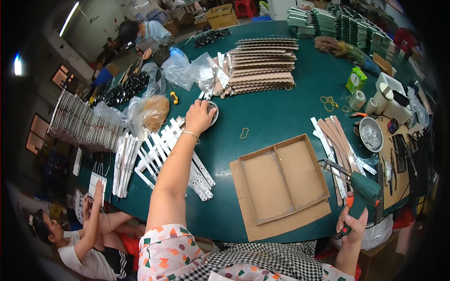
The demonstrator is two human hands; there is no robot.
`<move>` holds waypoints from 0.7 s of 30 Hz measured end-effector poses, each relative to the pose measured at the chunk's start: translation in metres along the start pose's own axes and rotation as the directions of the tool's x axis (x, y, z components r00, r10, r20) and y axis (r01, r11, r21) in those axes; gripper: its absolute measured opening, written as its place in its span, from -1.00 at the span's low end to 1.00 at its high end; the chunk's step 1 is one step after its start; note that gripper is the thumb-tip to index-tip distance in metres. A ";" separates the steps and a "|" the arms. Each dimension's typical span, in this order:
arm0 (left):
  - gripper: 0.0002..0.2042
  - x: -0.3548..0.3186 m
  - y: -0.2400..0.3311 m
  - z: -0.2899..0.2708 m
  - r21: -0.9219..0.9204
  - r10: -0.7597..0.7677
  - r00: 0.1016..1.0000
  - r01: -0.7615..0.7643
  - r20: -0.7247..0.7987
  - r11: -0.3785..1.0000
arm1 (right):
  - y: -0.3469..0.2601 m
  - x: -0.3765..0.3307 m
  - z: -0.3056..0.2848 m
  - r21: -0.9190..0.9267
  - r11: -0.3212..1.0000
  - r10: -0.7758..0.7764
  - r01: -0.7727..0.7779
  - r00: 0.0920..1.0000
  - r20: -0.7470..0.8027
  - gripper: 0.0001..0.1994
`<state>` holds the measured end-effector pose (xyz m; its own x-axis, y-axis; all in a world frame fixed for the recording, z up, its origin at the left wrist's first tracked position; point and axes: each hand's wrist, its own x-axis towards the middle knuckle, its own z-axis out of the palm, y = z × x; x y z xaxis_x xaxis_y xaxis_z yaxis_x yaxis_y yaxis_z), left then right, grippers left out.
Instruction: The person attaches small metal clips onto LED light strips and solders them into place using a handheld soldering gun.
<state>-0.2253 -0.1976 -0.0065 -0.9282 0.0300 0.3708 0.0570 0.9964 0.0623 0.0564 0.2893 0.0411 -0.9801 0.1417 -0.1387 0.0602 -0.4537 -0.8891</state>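
My left hand (199, 118) reaches out over a small round bowl (215, 117). Its fingers are bent down into the bowl and closed together; whatever they pinch is hidden. On the right, my right hand (352, 222) grips the handle of a green soldering gun (365, 187), whose long metal tip points left over some flat strips. A shallow cardboard tray (262, 187) with one divider lies in front of me, just left of that tip. White, marked strips (176, 152) lie fanned out beneath my left forearm.
Brown and white strips (335, 136) lie right of the tray, near a bowl of small shiny parts (371, 134). Scalloped boards (262, 68) are stacked at the back. A yellow-handled screwdriver (174, 97) and plastic bags (180, 70) lie left. A seated person (77, 243) works at lower left.
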 end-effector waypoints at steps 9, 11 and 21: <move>-0.81 0.013 -0.013 0.008 -0.226 -0.078 0.996 0.066 -0.045 0.972 | -0.004 0.003 -0.001 -0.039 0.999 -0.007 0.008 1.000 0.025 -0.32; -0.83 0.019 -0.016 0.009 -0.254 -0.083 0.990 0.052 -0.111 0.966 | -0.006 0.001 -0.002 -0.047 0.999 -0.027 0.027 1.000 0.003 -0.31; -0.78 0.032 -0.018 -0.004 -0.489 -0.316 0.926 0.183 -0.205 0.853 | -0.010 -0.003 -0.005 -0.082 0.991 -0.107 0.104 0.993 -0.040 -0.30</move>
<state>-0.2547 -0.2146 0.0080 -0.8022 -0.3037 0.5140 0.0587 0.8166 0.5742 0.0598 0.2980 0.0485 -0.9726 0.2245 -0.0597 -0.0266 -0.3627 -0.9315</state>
